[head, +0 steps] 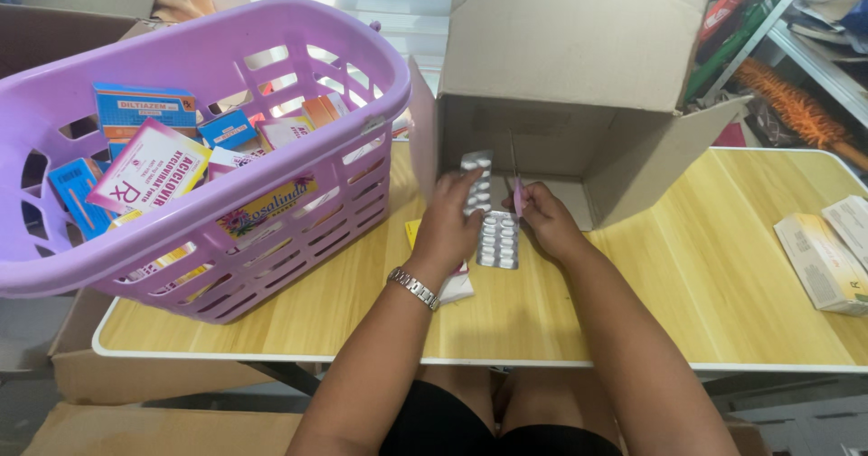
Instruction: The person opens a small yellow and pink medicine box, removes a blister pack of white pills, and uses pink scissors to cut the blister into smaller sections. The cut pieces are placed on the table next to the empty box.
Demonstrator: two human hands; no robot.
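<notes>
Basically, one long wooden-topped table (705,266) with a white edge, seen from above. On its left end, a big lilac plastic basket (298,67), tilted toward the camera and packed with small medicine boxes (145,171) in blue, pink, orange and white. Behind the hands, a large cardboard carton (579,49) lying on its side, flaps spread, mouth facing the person. Far right on the tabletop, a couple of pale flat boxes (818,257) with yellow trim, well apart from everything else.

Both forearms stretched forward from the bottom edge, angled inward so the hands nearly meet right at the carton's mouth. Metal wristwatch (414,287) on the left wrist.

Left hand (448,225) palm-down, fingers curled and closed around a silver blister strip (476,180) of white tablets, held upright so its top end pokes above the fingertips. Right hand (547,221) curled shut on small pink-handled scissors (516,185), thin blades pointing up toward the carton, just beside the raised strip. Can't tell whether blade and foil actually touch.

Flat on the table between the two hands, a second blister strip (498,241). Under the left wrist, a yellow and white box (455,284), mostly hidden.
</notes>
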